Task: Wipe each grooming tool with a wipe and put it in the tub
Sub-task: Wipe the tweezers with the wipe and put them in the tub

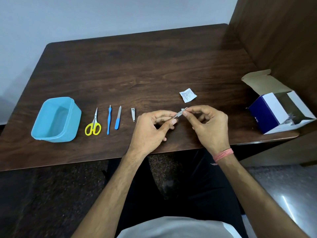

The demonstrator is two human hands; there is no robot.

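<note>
Blue tub sits empty; both hands' grips pinch metal tweezers.

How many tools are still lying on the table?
4, in a row right of the tub: scissors, a blue pick, a file, then a clipper. A fifth tool is held between both hands. The box may hide more.
</note>
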